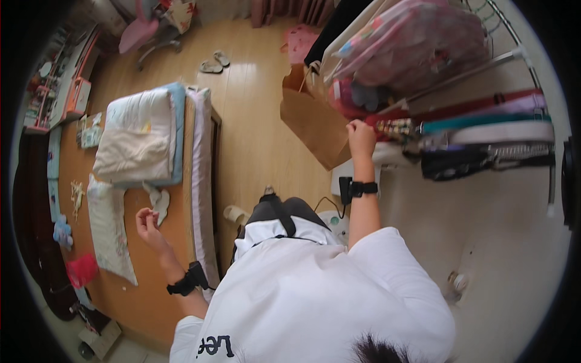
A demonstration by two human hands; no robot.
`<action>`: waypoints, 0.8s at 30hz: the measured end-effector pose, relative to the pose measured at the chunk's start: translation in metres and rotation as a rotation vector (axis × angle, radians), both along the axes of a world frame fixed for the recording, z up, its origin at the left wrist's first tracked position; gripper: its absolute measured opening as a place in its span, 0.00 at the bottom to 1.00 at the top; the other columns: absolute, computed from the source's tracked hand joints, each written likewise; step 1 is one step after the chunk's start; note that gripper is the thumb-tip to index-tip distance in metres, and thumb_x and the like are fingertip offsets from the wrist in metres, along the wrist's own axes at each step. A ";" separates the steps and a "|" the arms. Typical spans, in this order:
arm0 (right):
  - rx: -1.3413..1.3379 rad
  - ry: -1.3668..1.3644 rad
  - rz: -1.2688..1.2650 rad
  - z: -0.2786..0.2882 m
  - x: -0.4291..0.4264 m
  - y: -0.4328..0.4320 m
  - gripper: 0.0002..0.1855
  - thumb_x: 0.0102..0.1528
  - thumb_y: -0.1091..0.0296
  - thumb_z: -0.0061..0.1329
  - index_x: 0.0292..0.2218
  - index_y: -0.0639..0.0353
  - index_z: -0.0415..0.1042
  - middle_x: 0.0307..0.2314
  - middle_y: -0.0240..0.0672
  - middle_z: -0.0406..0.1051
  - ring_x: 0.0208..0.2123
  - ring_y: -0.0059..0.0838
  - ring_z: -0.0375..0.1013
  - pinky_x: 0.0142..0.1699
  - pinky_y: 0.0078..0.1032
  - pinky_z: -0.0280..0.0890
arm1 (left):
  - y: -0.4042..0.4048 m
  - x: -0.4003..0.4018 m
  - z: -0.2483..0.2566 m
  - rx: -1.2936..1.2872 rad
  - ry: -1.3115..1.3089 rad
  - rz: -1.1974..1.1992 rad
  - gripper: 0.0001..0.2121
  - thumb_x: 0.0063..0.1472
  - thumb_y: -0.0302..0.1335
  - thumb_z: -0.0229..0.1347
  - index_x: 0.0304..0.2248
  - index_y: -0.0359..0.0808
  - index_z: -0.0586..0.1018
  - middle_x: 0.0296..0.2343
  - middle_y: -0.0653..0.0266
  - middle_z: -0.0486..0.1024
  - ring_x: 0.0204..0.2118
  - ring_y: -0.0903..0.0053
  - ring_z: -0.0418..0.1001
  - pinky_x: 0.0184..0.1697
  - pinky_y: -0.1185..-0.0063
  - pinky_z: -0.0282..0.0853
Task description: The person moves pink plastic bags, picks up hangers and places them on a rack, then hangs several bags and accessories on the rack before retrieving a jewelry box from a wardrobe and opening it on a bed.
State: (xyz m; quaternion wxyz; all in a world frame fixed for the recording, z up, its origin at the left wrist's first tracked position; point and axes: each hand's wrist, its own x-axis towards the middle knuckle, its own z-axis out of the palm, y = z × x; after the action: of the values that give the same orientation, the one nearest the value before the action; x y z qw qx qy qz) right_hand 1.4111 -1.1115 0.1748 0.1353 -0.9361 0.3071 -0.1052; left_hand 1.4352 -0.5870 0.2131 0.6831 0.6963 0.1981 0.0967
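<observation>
My right hand [361, 136] is raised with curled fingers at the right edge of a brown paper bag [313, 115], beside a row of hanging bags and straps [485, 125]; whether it grips anything I cannot tell. Over the bed board sits my left hand [150, 227], its fingers bent, near a pair of white socks or small cloths [159, 202]. It is unclear whether something small lies between those fingers. A folded white quilt [136, 118] and a beige cloth [140, 156] rest on the bed, with a patterned pillow [109, 231] beside them.
A metal clothes rack [529, 68] holds covered garments [422, 45] at the right. Slippers [211, 67] lie on the wooden floor, near a pink swivel chair [138, 34]. The bed's edge [202, 149] runs along my left side. A red item [82, 270] lies on the bed.
</observation>
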 end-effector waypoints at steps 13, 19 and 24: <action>0.223 0.081 0.151 -0.085 0.273 -0.080 0.08 0.42 0.65 0.48 0.23 0.59 0.72 0.20 0.44 0.69 0.24 0.42 0.69 0.29 0.32 0.64 | -0.215 0.289 -0.011 0.042 -0.039 -0.288 0.04 0.54 0.19 0.42 0.30 0.32 0.68 0.23 0.69 0.65 0.28 0.83 0.66 0.35 0.84 0.62; 0.457 -0.040 -0.023 -0.143 0.436 -0.130 0.07 0.42 0.68 0.46 0.22 0.61 0.72 0.20 0.47 0.68 0.26 0.46 0.69 0.32 0.33 0.64 | -0.229 0.366 -0.022 0.021 0.015 -0.102 0.04 0.55 0.21 0.45 0.31 0.33 0.69 0.26 0.68 0.66 0.28 0.83 0.66 0.36 0.85 0.64; 0.465 -0.052 -0.359 -0.190 0.543 -0.199 0.10 0.42 0.65 0.45 0.24 0.61 0.73 0.21 0.47 0.69 0.26 0.43 0.70 0.32 0.30 0.64 | -0.238 0.442 -0.049 0.084 0.095 0.086 0.05 0.55 0.19 0.43 0.31 0.33 0.69 0.26 0.69 0.65 0.27 0.83 0.65 0.35 0.85 0.63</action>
State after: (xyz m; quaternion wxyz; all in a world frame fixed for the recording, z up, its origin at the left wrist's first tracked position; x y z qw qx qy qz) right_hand 1.9537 -1.3109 -0.0151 0.3335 -0.8077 0.4800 -0.0783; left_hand 1.8774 -0.8246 0.1645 0.6384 0.7190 0.2556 0.1011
